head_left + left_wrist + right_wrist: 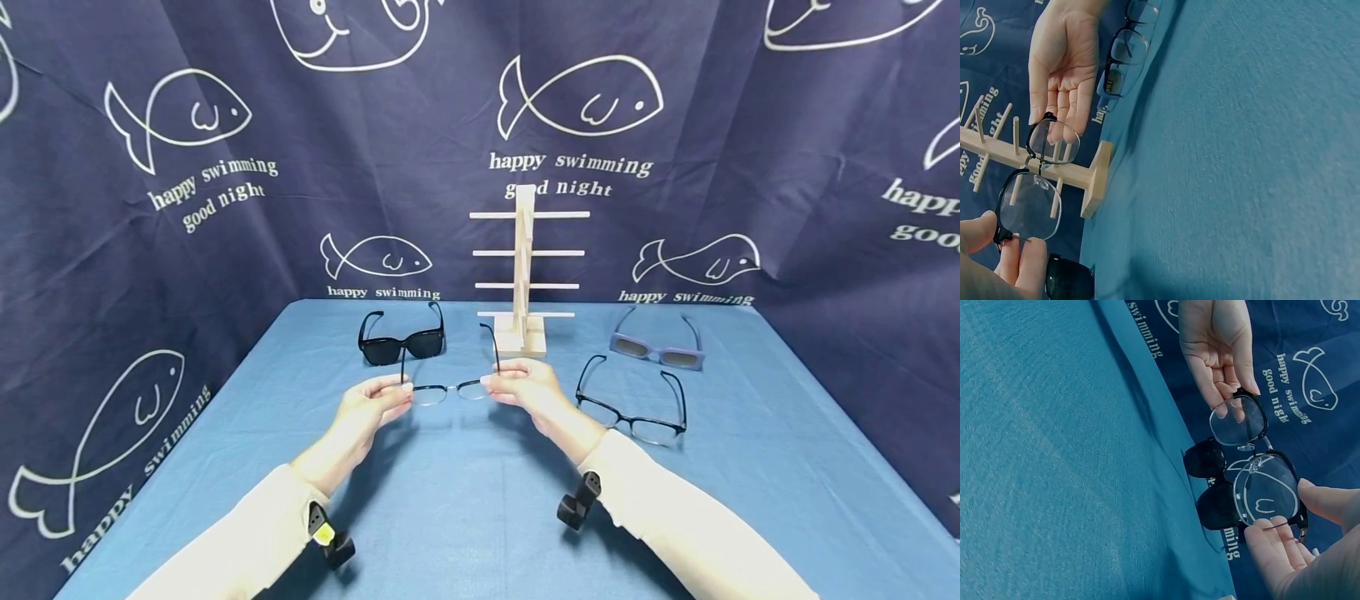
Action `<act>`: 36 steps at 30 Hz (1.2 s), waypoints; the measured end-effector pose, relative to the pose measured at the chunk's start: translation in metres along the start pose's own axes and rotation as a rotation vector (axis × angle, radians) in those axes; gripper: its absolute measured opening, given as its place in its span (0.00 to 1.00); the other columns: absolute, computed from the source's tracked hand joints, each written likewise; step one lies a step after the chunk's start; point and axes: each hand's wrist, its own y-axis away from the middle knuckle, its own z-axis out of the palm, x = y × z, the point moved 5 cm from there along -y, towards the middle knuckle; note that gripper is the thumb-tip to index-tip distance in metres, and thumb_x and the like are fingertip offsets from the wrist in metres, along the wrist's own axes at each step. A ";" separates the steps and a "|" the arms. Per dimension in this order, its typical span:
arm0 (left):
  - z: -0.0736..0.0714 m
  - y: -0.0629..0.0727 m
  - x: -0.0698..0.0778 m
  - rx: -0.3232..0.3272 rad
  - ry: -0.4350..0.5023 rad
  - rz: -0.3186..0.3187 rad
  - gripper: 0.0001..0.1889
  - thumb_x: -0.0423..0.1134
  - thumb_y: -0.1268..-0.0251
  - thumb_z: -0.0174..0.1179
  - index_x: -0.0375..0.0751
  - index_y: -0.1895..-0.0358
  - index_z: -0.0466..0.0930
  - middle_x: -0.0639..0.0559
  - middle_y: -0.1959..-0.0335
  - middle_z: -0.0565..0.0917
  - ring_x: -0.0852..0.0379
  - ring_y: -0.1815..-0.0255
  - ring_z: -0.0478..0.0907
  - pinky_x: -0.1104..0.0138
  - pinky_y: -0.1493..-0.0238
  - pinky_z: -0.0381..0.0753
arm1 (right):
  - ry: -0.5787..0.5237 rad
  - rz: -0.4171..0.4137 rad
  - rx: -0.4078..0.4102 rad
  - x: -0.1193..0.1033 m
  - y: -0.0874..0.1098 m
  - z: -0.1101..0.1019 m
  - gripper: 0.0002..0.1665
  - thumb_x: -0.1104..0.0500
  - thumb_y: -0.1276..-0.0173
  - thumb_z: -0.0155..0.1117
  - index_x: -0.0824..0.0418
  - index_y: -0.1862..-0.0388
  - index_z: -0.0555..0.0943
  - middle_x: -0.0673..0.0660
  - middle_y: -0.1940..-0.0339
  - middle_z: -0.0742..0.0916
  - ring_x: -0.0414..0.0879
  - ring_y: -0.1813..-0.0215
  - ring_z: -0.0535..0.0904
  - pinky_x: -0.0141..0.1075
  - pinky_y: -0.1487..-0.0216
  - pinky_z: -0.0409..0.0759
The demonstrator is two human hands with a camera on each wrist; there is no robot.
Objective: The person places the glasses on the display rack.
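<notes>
A pair of half-rim eyeglasses, dark along the top and clear below, is held above the table between both hands. My left hand pinches one outer corner of the frame, thumb against fingers. The other corner is pinched by my right hand. Both temples stand unfolded and point away toward the back. In the left wrist view the lenses of the eyeglasses pass in front of the wooden rack. Seen from the right wrist, the eyeglasses overlap black sunglasses behind them.
A wooden display rack with several crossbars stands at the back centre. Black sunglasses lie left of it. Purple sunglasses and black-framed eyeglasses lie on the right of the blue tablecloth. A printed curtain hangs behind.
</notes>
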 end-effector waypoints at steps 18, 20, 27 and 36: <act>0.019 -0.008 0.003 0.023 0.063 0.029 0.22 0.26 0.37 0.60 0.23 0.40 0.72 0.54 0.68 0.86 0.65 0.66 0.84 0.62 0.45 0.84 | -0.020 -0.009 0.011 -0.007 0.004 -0.016 0.25 0.71 0.40 0.66 0.77 0.44 0.72 0.56 0.66 0.88 0.45 0.62 0.86 0.39 0.50 0.87; 0.021 -0.009 0.003 0.023 0.069 0.030 0.20 0.26 0.37 0.61 0.24 0.42 0.73 0.52 0.67 0.87 0.65 0.66 0.84 0.61 0.44 0.84 | -0.021 -0.013 0.014 -0.008 0.005 -0.018 0.23 0.71 0.40 0.67 0.76 0.46 0.73 0.56 0.67 0.88 0.43 0.63 0.86 0.39 0.50 0.87; 0.028 -0.011 0.003 0.002 0.080 0.030 0.21 0.26 0.37 0.61 0.24 0.42 0.73 0.52 0.67 0.87 0.63 0.65 0.84 0.60 0.44 0.84 | -0.021 -0.010 0.018 -0.010 0.007 -0.026 0.23 0.70 0.40 0.68 0.75 0.47 0.74 0.54 0.69 0.87 0.42 0.63 0.86 0.39 0.49 0.87; 0.035 -0.011 0.003 -0.027 0.093 0.027 0.21 0.25 0.37 0.60 0.23 0.41 0.72 0.54 0.69 0.86 0.64 0.66 0.84 0.63 0.47 0.85 | -0.003 -0.008 0.015 -0.013 0.010 -0.032 0.28 0.69 0.39 0.67 0.77 0.42 0.71 0.56 0.65 0.87 0.40 0.63 0.85 0.38 0.48 0.86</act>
